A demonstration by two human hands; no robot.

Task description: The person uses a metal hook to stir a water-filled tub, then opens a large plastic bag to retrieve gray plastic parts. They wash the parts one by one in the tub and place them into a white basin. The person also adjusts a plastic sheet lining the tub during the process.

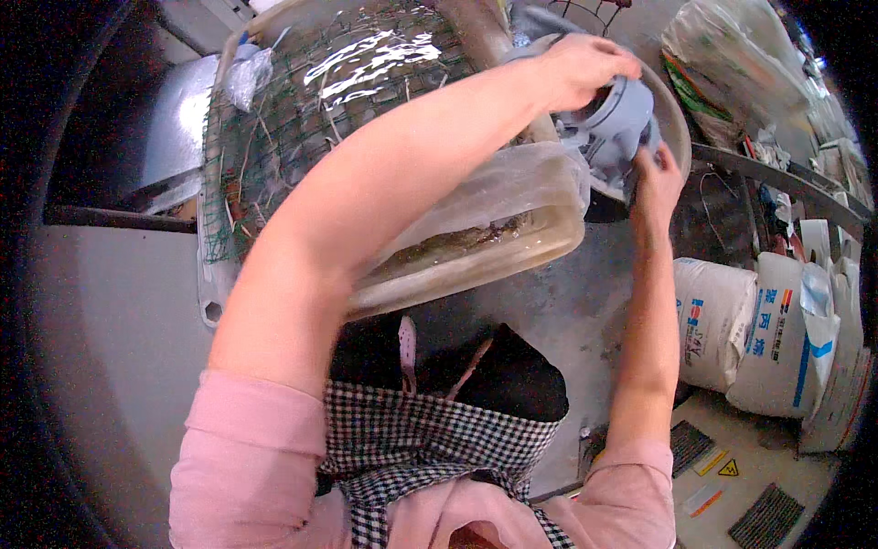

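Over a round tub [678, 130], a grey plastic part [627, 106] with a rounded, hollow shape sits between my two hands. My left hand [583, 72] reaches across from the left and grips its upper edge. Lower down, my right hand [658, 182] holds the near side, its fingers partly blurred. More grey plastic parts [597, 147] lie in the tub below, half hidden by the hands and the held piece. Left of the tub is a large water-filled basin [466, 285], and my left forearm passes above it.
Green wire mesh [223, 185] and clear plastic film [507, 182] lie over the basin. At right stand printed white sacks [772, 336] by a metal bar [782, 168], with a clear plastic bag [734, 48] above. A vented box with a warning sign [729, 468] is at lower right.
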